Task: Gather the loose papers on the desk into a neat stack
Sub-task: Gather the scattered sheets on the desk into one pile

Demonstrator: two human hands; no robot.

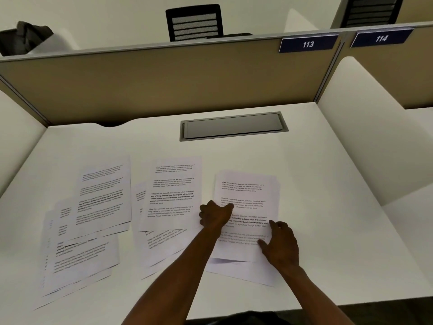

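Printed white sheets lie in three loose groups on the white desk [316,174]. A fanned left group [93,207] spreads toward the front left edge. A middle group [172,191] overlaps several skewed sheets below it. The right pile [248,191] has several sheets, the lower ones sticking out crooked at the bottom. My left hand [214,215] rests on the left edge of the right pile, thumb on top of the page. My right hand [280,245] lies flat on the pile's lower right part, fingers spread and pressing down.
A grey cable hatch [234,126] is set into the desk behind the papers. Tan partitions [164,78] close the back, white side panels [365,127] the left and right. Blue number plates and black chairs [194,22] show beyond.
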